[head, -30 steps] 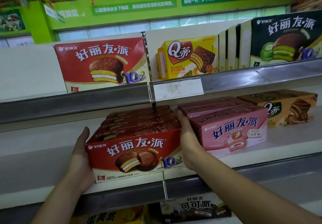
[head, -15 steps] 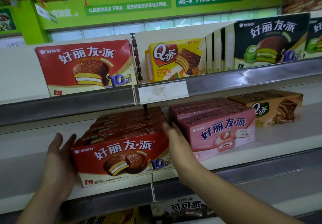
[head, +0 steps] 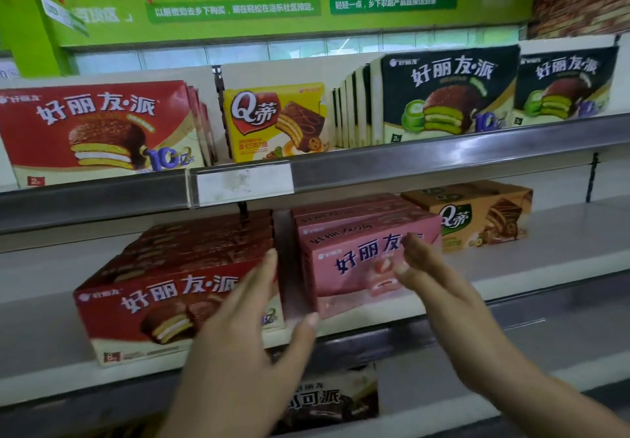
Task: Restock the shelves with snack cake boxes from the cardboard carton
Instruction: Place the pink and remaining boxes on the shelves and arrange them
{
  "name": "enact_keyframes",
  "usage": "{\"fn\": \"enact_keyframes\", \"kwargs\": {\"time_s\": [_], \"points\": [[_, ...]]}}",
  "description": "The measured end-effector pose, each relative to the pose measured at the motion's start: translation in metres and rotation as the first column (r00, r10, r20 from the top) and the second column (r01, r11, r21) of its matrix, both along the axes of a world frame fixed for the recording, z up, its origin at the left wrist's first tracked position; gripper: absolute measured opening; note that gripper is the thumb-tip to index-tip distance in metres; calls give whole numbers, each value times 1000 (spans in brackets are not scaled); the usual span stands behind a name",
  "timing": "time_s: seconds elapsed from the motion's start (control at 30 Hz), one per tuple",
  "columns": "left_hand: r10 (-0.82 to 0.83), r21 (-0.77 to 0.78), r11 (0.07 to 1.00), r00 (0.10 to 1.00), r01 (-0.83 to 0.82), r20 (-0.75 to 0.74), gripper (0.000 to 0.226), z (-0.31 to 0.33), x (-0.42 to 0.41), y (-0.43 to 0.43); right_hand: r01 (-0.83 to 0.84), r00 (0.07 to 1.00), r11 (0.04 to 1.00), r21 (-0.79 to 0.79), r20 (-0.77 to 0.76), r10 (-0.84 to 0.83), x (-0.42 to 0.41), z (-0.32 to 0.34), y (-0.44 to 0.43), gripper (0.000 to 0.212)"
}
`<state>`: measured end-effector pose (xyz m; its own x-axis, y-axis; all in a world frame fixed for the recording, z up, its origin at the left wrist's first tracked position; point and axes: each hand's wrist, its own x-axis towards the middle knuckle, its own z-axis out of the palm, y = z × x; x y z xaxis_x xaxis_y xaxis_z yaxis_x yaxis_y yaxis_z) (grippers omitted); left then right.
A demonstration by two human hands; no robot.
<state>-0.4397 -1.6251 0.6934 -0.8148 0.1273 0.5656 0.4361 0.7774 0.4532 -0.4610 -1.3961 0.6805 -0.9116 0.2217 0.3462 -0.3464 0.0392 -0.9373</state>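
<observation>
"Nearest the camera: status of both hands?"

"Left hand (head: 238, 345): fingers straight and spread, thumb out to the side, holding nothing. It sits in front of the right end of the front red cardboard snack cake box (head: 170, 308); contact cannot be confirmed. Right hand (head: 429, 267): fingers loosely extended, blurred, holding nothing, in front of the front pink cardboard snack cake box (head: 351, 267)."

"Below the hands?"

"One dark brown cocoa-pie box (head: 327, 400) on the lower shelf."

"Location of the task items?"

"Red boxes stand in one row, front to back, on the white middle shelf board (head: 511, 267). The pink row runs parallel just to the right, with a narrow gap between. Further right and set back — a tan cardboard Q-brand box (head: 477, 216)."

"Beyond that?"

"A grey metal shelf rail (head: 443, 154) carrying a blank white price-label holder (head: 243, 183). On the upper shelf, left to right: large red pie boxes (head: 95, 130), a yellow Q-brand box (head: 272, 120), then dark green matcha-pie boxes (head: 443, 93) in two rows. Farthest back — a bright green wall banner (head: 272, 8) with white lettering."
</observation>
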Motion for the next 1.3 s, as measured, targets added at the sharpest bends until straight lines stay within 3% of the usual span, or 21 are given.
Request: {"fn": "enact_keyframes", "kwargs": {"time_s": [0.07, 0.13, 0.27, 0.4, 0.5, 0.8, 0.97, 1.03, 1.1, 1.2, 1.3], "points": [[-54, 7, 999, 993, 54, 108, 98, -7, -12, 29, 43, 998, 997, 58, 34, -45, -13, 1, 27, 66], [-118, 119, 988, 980, 100, 161, 103, -10, -25, 50, 73, 995, 990, 123, 54, -80, -27, 0, 50, 64], [-164, 243, 962, 975, 124, 152, 99, -23, -44, 75, 10, 992, 988, 152, 123, -29, -50, -3, 83, 38], [-126, 301, 952, 972, 63, 197, 108, -31, -58, 88, 17, 983, 979, 203, 178, -54, -69, -9, 100, 42], [-128, 342, 938, 972, 54, 198, 109, -33, -61, 94, -39, 979, 991, 131, 205, 11, -79, -10, 104, 44], [-146, 450, 893, 947, 1, 286, 53, -25, -94, 90, -108, 982, 993, 47, 160, 99, -93, -15, 96, 57], [-154, 467, 884, 945, 2, 288, 52, -20, -96, 90, -134, 980, 990, 54, 158, 124, -91, -11, 93, 58], [-145, 461, 887, 947, -4, 288, 64, -18, -90, 89, -124, 981, 991, 53, 159, 114, -84, -6, 91, 56], [-115, 407, 913, 956, -4, 268, 96, -14, -79, 87, -88, 988, 992, 93, 135, 75, -70, -2, 85, 57], [-96, 294, 955, 973, 31, 212, 88, -4, -45, 82, -16, 996, 967, 253, 92, -8, -42, 9, 72, 65], [-179, 273, 956, 955, 111, 238, 101, 3, -15, 65, -121, 991, 945, 304, 99, 95, -1, 23, 44, 94]]}}
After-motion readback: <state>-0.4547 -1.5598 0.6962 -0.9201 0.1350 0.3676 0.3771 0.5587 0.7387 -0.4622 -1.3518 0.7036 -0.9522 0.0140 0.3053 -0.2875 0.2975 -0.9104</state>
